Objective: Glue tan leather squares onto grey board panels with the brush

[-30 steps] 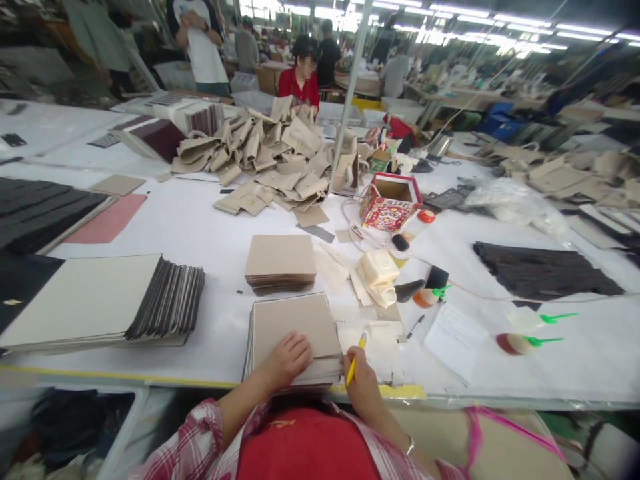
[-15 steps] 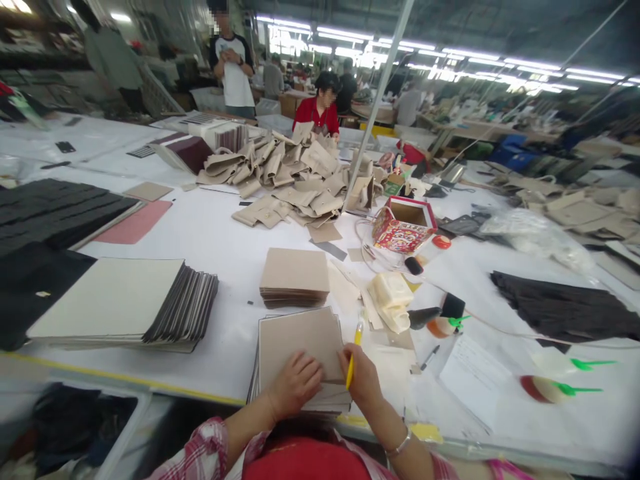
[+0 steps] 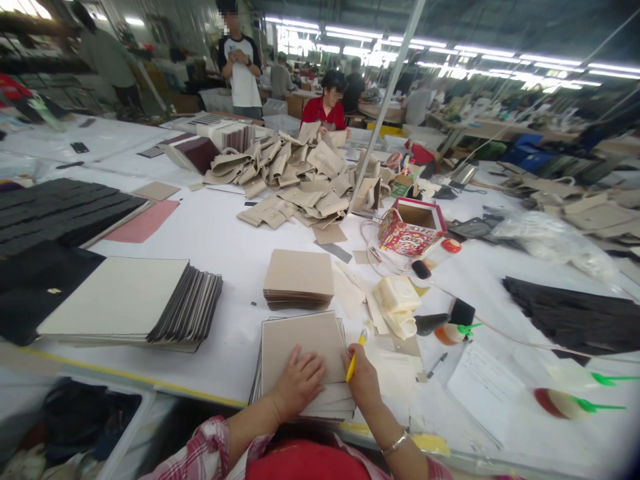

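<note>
My left hand lies flat on a beige rectangular panel, fingers spread. This panel tops a pile of light boards with dark edges at the table's front edge. At the pile's right side, my right hand is closed around a yellow-handled brush. The brush slants, its pale tip pointing up and away from me. The right fingertips are at the beige panel's right edge; whether they also pinch it I cannot tell. Just behind sits a neat stack of beige panels.
Left stands a taller stack of grey-white boards. Beige folded pieces are heaped at the back, near a co-worker in red. To the right are a cream plastic container, a red patterned box, bottles with green nozzles and written paper.
My left fingers have spread out more on the beige panel. My right hand and the brush have shifted slightly at the panel's edge. The whole view has moved a little.
</note>
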{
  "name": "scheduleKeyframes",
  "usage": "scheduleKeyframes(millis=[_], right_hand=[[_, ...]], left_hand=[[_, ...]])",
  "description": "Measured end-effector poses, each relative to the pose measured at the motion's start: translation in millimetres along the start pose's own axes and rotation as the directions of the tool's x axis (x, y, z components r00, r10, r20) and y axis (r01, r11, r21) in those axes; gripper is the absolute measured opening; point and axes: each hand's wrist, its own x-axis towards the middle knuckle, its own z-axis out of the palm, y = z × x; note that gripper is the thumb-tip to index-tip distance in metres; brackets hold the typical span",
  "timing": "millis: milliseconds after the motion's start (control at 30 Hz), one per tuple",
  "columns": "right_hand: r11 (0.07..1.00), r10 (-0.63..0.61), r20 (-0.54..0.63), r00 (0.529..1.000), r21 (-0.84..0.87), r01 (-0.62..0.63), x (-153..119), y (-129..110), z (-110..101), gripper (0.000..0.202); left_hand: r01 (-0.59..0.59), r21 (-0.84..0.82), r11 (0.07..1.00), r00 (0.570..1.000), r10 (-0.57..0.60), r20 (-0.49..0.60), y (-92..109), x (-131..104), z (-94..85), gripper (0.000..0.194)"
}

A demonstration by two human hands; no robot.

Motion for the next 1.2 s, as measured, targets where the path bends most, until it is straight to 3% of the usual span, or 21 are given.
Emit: scheduleKeyframes(millis=[333,633,833,933,1000,1100,1200], right_hand=[[1.000,-0.002,-0.012,1.000,-0.022,0.001,-2.5,3.4,5.5,0.019],[0.984,-0.105,-0.062,0.993,-0.154,0.094,-2.3,4.9,11.6,0.019],[0.932,-0.132,0.047,0.990,-0.334,0.140,1.1,8.3,10.0,0.018],[0.907,-0.185,-0.028,0.982,-0.390,0.160,9.4,6.3,3.1,0.022],[0.905,-0.311,-0.051,0.949,-0.320,0.280,19.1,4.3,3.1,0.024],[0.827,-0.545,0.026,0.838,-0.151,0.542,33.7,2.4,15.2,0.022],[0.756,-0.646,0.066,0.761,-0.087,0.649,39.0,4.0,29.3,0.022]], left_hand=[[0.005,0.012,1.000,0.999,-0.006,0.042,1.2,1.9,0.7,0.031],[-0.021,0.009,1.000,0.994,0.020,0.107,4.3,5.3,-8.4,0.033],[-0.010,0.027,1.000,0.993,0.007,0.118,4.6,7.3,-11.5,0.032],[-0.015,0.047,0.999,0.991,0.008,0.132,4.6,7.2,-12.3,0.034],[-0.025,0.048,0.999,0.991,0.018,0.132,3.8,6.7,-13.3,0.034],[-0.041,0.037,0.998,0.990,0.036,0.139,1.6,5.4,-18.1,0.035],[-0.117,-0.011,0.993,0.977,0.117,0.177,-2.1,3.5,-28.7,0.037]])
